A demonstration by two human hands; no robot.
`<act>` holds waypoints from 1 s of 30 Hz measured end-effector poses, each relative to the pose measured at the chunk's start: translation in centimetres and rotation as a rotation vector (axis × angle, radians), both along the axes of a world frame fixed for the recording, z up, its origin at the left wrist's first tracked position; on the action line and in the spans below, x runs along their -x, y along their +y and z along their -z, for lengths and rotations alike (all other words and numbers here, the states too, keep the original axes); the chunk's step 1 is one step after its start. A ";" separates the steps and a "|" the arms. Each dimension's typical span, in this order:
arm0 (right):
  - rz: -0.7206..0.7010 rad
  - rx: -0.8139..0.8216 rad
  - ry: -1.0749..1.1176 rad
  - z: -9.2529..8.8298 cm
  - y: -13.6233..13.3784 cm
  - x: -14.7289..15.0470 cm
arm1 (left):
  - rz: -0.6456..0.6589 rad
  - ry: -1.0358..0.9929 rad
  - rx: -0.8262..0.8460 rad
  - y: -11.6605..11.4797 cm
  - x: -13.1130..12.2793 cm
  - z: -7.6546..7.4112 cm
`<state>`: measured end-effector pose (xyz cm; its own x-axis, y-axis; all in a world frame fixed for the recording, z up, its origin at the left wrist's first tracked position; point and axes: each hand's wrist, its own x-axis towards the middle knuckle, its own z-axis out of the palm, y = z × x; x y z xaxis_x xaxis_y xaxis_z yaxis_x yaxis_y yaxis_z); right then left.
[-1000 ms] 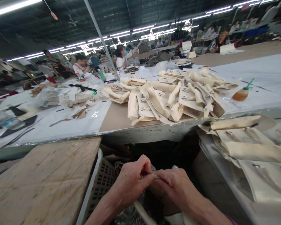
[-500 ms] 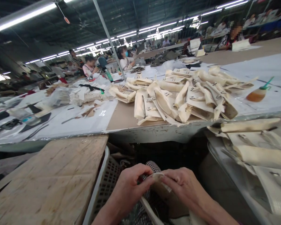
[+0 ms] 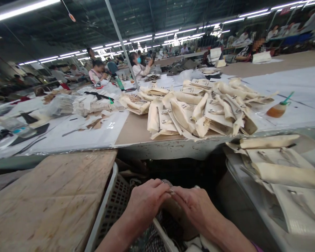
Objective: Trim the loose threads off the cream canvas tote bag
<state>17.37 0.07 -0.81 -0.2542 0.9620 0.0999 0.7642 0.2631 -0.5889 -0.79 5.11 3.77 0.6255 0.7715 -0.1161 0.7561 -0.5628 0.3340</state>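
Note:
In the head view, low in the middle, my left hand [image 3: 149, 197] and my right hand [image 3: 194, 204] meet at their fingertips. Between them they pinch the upper edge of a cream bag piece [image 3: 180, 215] over my lap. Both hands are closed, and the fingers cover most of the gripped edge. Below them hangs the rest of the piece, with a pale strip [image 3: 162, 232] under my left wrist. Similar cream bag pieces [image 3: 183, 115] with dark metal fittings lie heaped on the table in front.
At left, a worn brown board [image 3: 55, 196] adjoins a white perforated basket [image 3: 115, 196]. More cream pieces [image 3: 286, 171] lie on a bin at right. An amber glue bottle [image 3: 277, 110] stands on the white-covered table [image 3: 99, 134]. Several people work farther back.
My fingers have closed in over the edge, which showed between my thumbs before. Both hands have shifted slightly left and up in view. The camera view has turned a little.

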 end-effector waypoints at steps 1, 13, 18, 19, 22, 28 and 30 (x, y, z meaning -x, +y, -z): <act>-0.015 0.024 0.001 -0.2 0.0 0.0 | 0.010 0.059 -0.035 0.1 -0.1 0.1; 0.007 0.461 0.575 0.7 -4.4 -3.3 | -0.117 -0.140 0.038 0.1 -0.8 0.5; -0.027 0.599 0.802 -0.8 -5.5 -3.7 | -0.108 -0.184 0.025 -0.6 -0.9 0.3; -0.056 0.607 0.823 -1.4 -5.4 -3.6 | -0.101 -0.182 0.014 -0.8 -1.0 0.3; -0.154 0.506 0.679 -2.7 -4.5 -3.1 | -0.078 -0.171 -0.003 -1.3 -1.1 0.1; -0.101 0.190 -0.065 -1.4 -2.3 -0.8 | -0.135 -0.256 0.128 -2.3 1.0 -0.8; -0.113 0.154 -0.170 -0.5 -2.1 0.2 | -0.268 -0.238 0.116 -3.3 2.3 -1.1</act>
